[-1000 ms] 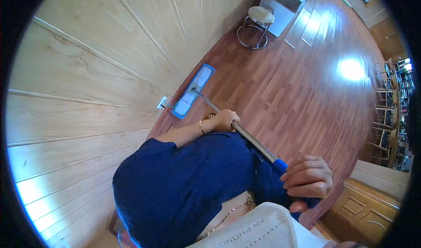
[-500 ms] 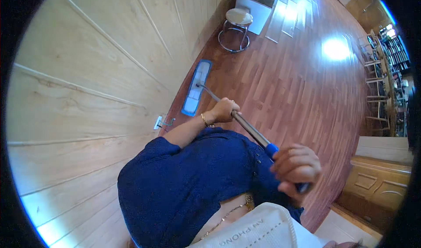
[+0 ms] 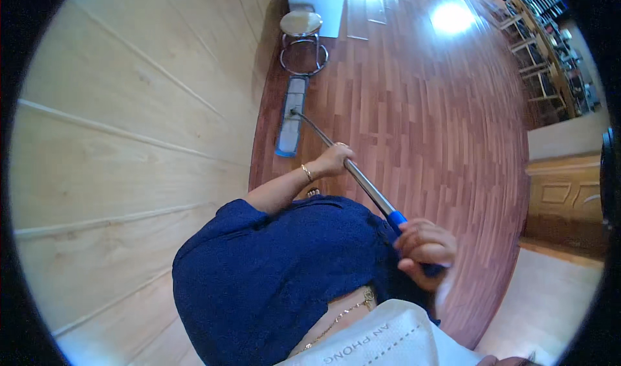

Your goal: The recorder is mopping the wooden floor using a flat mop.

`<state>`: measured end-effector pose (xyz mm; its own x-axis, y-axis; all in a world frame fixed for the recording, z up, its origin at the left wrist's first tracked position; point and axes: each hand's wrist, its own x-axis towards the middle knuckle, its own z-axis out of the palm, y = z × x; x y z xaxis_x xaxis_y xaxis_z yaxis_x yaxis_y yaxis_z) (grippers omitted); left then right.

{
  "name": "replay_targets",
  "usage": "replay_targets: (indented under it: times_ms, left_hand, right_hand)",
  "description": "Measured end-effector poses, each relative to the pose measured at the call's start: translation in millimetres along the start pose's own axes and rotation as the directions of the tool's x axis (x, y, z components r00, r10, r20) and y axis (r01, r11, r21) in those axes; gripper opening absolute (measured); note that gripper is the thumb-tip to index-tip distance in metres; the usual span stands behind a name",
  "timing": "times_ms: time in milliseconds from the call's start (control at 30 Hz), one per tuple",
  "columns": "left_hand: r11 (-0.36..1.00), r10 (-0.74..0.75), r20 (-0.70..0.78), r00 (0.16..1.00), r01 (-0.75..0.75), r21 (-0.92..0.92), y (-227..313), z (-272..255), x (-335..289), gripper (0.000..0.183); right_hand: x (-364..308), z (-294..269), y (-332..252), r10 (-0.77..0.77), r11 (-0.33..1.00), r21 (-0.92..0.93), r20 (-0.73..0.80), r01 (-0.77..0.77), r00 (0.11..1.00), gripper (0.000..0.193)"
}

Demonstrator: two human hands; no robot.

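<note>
A flat mop (image 3: pixel 370 187) slants across the space before me, its metal pole running from lower right to upper left. My left hand (image 3: pixel 334 159), a gold bracelet at its wrist, is closed around the middle of the pole. At the upper end, my right hand (image 3: pixel 427 248) is wrapped around the blue grip (image 3: pixel 396 220). The long mop head (image 3: pixel 289 132), pale with a blue edge, lies on the floor along the wall. Its far end reaches the foot of a round stool (image 3: pixel 301 24); whether they touch I cannot tell.
A wood-panelled wall (image 3: pixel 129 133) runs along the left. Behind the stool stands a white cabinet (image 3: pixel 331 13). Chairs (image 3: pixel 533 52) line a long counter at the far right, and a wooden panelled cabinet (image 3: pixel 556 194) stands nearer. The floor (image 3: pixel 414 113) is reddish-brown planks.
The mop head has slid forward along the wall, closer to the stool, and lies straighter. My view has turned, shifting the stool and furniture leftward. Both hands keep their hold.
</note>
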<state>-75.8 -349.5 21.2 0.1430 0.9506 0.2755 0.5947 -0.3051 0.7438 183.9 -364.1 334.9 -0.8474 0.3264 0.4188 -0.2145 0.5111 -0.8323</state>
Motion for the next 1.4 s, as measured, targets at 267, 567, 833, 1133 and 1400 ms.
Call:
replay_targets:
  times_ms: [267, 567, 833, 1133, 1400]
  left_hand:
    - [0.944, 0.185, 0.353, 0.917, -0.067, -0.323, 87, 29, 33, 0.015]
    - [0.874, 0.463, 0.650, 0.602, -0.186, -0.450, 126, 71, 67, 0.019]
    - [0.911, 0.413, 0.761, 0.501, -0.214, -0.353, 116, 88, 93, 0.021]
    - [0.898, 0.437, 0.525, 0.730, -0.387, -0.210, 41, 95, 159, 0.022]
    - [0.979, -0.092, 0.258, 0.962, 0.040, 0.199, 4, 68, 182, 0.025]
  right_hand:
    - [-9, -16, -76, -0.113, 0.959, -0.232, 0.224, 0.166, 0.968, 0.038]
    - [-42, -11, -112, -0.014, 0.978, -0.197, 0.231, 0.061, 0.973, 0.015]
    - [-103, -22, -73, -0.124, 0.989, 0.096, 0.084, 0.116, 0.989, 0.018]
    - [-90, -43, 29, -0.199, 0.966, 0.093, -0.325, 0.241, 0.925, 0.026]
    - [-34, -65, 88, -0.047, 0.998, 0.007, -0.483, 0.057, 0.875, 0.022]
